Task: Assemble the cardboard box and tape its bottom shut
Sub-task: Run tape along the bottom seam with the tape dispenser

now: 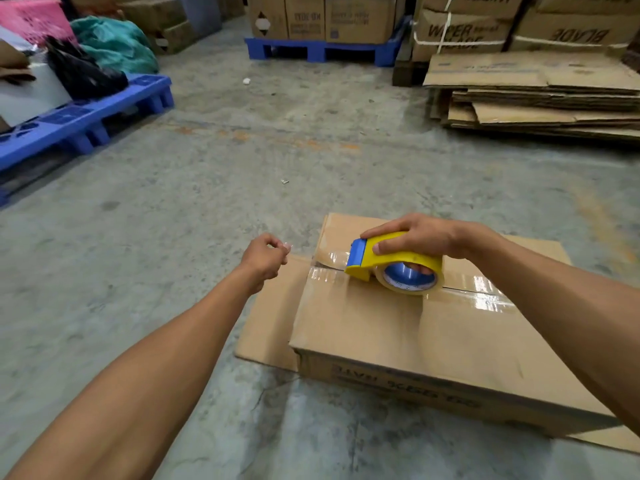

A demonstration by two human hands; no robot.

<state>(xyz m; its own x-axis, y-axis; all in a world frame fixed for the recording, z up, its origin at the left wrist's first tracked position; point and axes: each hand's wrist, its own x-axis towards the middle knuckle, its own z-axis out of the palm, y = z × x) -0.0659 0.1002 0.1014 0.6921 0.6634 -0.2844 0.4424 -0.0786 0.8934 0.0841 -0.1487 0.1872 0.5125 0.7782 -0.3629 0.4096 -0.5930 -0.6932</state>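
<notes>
Cardboard box (pixel 398 337) on concrete floor (pixel 173 237), bottom up, print on near side upside down, unreadable; glossy tape strip (pixel 485 296) along centre seam; right hand (pixel 419 237) grips yellow tape dispenser (pixel 391 263) at seam's left end; left hand (pixel 265 254) just off box's left edge, fingers curled, whether pinching anything I cannot tell; bare floor beyond; far cartons (pixel 460 32) read "WIPER", "BLADE"; flattened cardboard (pixel 536 95); blue pallets (pixel 86 116).

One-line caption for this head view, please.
Right hand grips a yellow tape dispenser on the cardboard box seam; left hand hovers with curled fingers beside it.
</notes>
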